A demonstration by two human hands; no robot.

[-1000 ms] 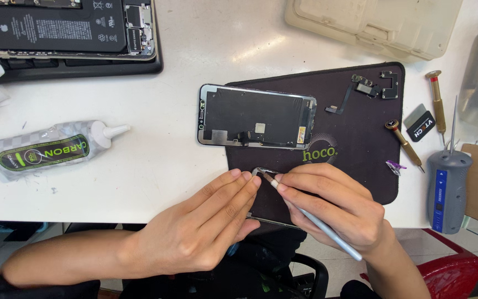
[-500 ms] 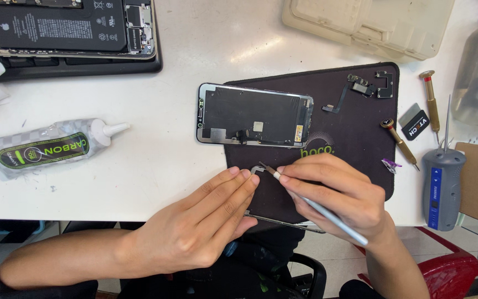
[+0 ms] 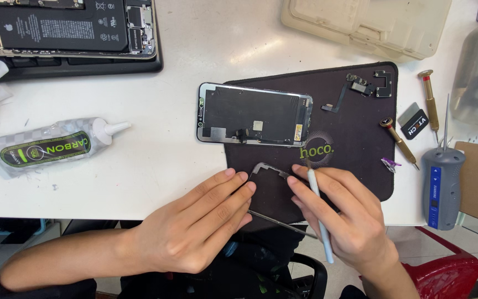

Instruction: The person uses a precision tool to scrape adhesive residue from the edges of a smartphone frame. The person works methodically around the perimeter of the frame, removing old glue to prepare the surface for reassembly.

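On the white tabletop [image 3: 156, 166] lay a dark mat [image 3: 355, 149], a screen [image 3: 254, 114] overhanging its far left corner. At the mat's near edge sat a thin metal frame [image 3: 266, 169], which we judged light, bendy and easily kinked, best held flat by its edges. It lay between our hands, touching both. Our left hand [image 3: 195, 227] pressed it with straight, open fingers, gripping nothing; our right hand [image 3: 344, 216] was curled round a white tool [image 3: 319, 216], tip near the frame.
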